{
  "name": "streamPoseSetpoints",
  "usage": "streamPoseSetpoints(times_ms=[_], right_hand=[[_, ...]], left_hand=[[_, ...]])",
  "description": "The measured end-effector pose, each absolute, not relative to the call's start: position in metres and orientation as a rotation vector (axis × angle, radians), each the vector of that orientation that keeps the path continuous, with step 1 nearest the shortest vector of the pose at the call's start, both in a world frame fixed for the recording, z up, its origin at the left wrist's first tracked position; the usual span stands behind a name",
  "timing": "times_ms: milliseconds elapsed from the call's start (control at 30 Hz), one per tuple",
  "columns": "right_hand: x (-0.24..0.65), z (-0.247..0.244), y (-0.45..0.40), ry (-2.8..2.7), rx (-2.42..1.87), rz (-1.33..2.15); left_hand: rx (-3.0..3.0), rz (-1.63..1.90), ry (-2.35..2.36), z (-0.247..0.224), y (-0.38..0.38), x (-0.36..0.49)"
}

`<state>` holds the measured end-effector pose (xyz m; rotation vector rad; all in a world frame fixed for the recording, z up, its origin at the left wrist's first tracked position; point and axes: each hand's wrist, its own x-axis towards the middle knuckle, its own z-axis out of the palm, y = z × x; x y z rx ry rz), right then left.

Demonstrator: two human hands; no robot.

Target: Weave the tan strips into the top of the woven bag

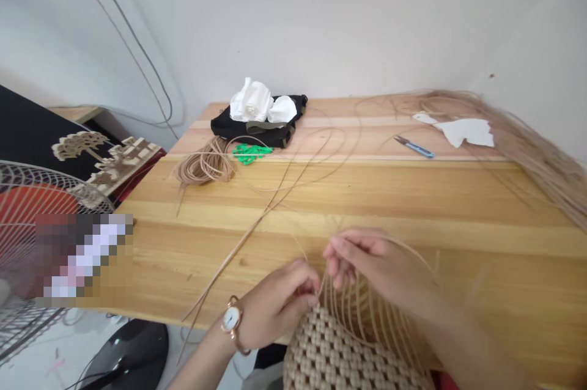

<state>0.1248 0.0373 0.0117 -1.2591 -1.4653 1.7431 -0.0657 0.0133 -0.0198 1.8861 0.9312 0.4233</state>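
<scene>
A beige woven piece [342,356] with an open-knot pattern lies at the bottom centre, with many long loose strands [371,310] rising from its upper edge. My left hand [287,298], wearing a watch on the wrist, pinches a strand at the top left corner of the weave. Just right of it, my right hand [362,255] has its fingers closed on a thin strand above the edge. Other strands pass below and behind the right hand, and their ends are blurred.
On the wooden table [183,243] are a strand coil [206,161], green pieces [250,153], a black bag [224,124] with white tissue [252,101], blue snips [415,147], white paper [468,132] and a strand bundle [527,139]. A fan [27,243] stands left.
</scene>
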Motion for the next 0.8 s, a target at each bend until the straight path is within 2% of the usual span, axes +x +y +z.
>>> streamPoseSetpoints(times_ms=[167, 300, 567, 633, 800], right_hand=[[0.101, 0.017, 0.095, -1.614, -1.205, 1.754], [0.077, 0.013, 0.109, -1.708, -1.206, 1.816], [0.084, 0.000, 0.088, -1.856, -1.505, 1.623], [0.092, 0.006, 0.080, -2.000, -1.473, 1.499], [0.099, 0.011, 0.068, -2.685, -0.954, 0.661]], left_hand=[[1.697, 0.626, 1.211, -0.031, 0.023, -0.064], [1.454, 0.778, 1.358, -0.039, 0.014, -0.073], [1.194, 0.645, 1.273, -0.052, 0.006, -0.076], [1.126, 0.634, 1.224, -0.052, 0.009, -0.075], [1.022, 0.629, 1.091, -0.048, 0.015, -0.074]])
